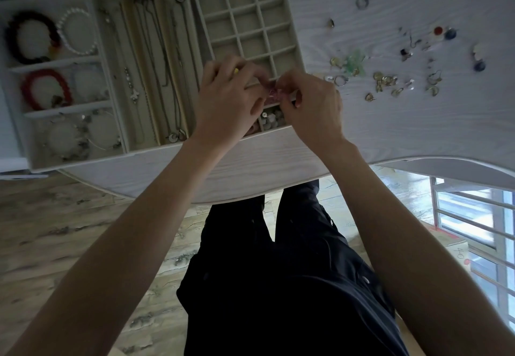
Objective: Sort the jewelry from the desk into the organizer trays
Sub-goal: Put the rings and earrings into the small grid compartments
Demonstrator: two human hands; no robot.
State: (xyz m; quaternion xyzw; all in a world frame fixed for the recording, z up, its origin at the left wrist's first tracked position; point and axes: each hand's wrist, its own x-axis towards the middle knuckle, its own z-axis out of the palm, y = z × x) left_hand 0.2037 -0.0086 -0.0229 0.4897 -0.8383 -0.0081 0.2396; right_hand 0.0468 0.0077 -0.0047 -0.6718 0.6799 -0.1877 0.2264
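My left hand (227,99) and right hand (312,104) meet over the near end of the beige felt-lined grid tray (245,32), fingers of both curled in and pinching a small pink piece of jewelry (272,94) between them (too blurred for me to say what kind). A bit of yellow (236,70) shows at my left fingers; I cannot tell what it is. Just below my hands, one near compartment holds a heap of small pale studs (271,118). Left of the grid tray sits the long-slotted beige tray with thin chain necklaces (150,57) laid lengthwise, and beyond it the tray of bracelets: a dark beaded bracelet (28,38), a white pearl bracelet (76,32), a red beaded bracelet (46,88). On the pale wood-grain counter (390,121) to my right lie scattered gold earrings (384,79), silver rings (362,2) and a green translucent piece (354,63).
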